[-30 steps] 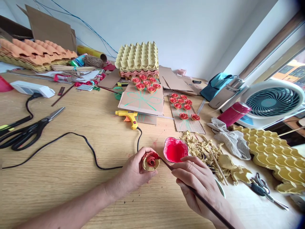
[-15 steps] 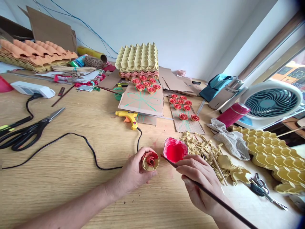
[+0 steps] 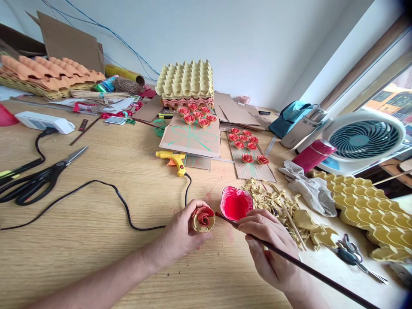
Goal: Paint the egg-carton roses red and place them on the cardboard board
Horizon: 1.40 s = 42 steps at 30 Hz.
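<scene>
Between the thumb and fingers of my left hand is an egg-carton rose, its centre and upper petals red, its lower petals bare yellowish. My right hand grips a long dark paintbrush. The brush tip sits at the right edge of the rose; whether it touches a petal I cannot tell. Just behind the brush stands a small cup of red paint, its inner wall smeared pink. Yellowish carton scraps lie right of the cup.
Finished red roses stand on two cardboard pieces. A yellow glue gun trails a black cord. Black scissors lie left; keys, a yellow egg tray, a red bottle and a fan are right.
The brush tip has moved slightly left and down, closer to the rose. The brush shaft lies at a flatter angle. My left hand keeps its hold on the rose.
</scene>
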Tool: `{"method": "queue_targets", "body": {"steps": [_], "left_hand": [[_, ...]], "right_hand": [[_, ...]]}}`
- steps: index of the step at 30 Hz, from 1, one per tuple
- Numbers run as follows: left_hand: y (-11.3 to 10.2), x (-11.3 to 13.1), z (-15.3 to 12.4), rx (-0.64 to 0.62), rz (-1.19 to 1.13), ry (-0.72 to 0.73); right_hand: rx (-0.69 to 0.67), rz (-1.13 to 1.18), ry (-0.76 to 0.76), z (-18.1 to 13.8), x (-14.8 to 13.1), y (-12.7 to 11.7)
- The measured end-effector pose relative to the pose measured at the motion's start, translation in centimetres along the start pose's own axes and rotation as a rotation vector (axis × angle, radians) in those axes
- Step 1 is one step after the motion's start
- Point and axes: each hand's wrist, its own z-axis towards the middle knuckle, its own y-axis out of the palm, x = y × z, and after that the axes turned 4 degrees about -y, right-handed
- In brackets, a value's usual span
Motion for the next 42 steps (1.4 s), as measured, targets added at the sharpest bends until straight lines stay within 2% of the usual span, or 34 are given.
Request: {"method": "queue_targets", "body": {"steps": [8, 12, 18, 24, 28, 34, 42], "left_hand": [[0.1, 0.6, -0.3, 0.019, 0.111, 0.039], [0.1, 0.5, -0.2, 0.029, 0.113, 0.067], [0.2, 0.4, -0.1, 0.022, 0.021, -0.001], [0.1, 0.1, 0.0, 0.037, -0.077, -0.055], [0.0, -0.1, 0.2, 0.042, -0.163, -0.060], [-0.7, -2.3, 1.6, 0.024, -0.282, -0.044], [-0.9, -5.0, 2.7, 0.065, -0.353, -0.013]], "right_hand": [[-0.073, -0.014, -0.030, -0.2, 0.0, 0.5], [-0.037, -0.038, -0.038, 0.0, 0.0, 0.3], [-0.065, -0.026, -0.020, 0.0, -0.2, 0.2], [0.035, -0.123, 0.011, 0.2, 0.3, -0.6], [0.049, -0.183, 0.053, -0.2, 0.9, -0.7], [0.092, -0.292, 0.123, -0.8, 1.5, -0.5], [0.132, -0.264, 0.190, -0.9, 1.6, -0.7]]}}
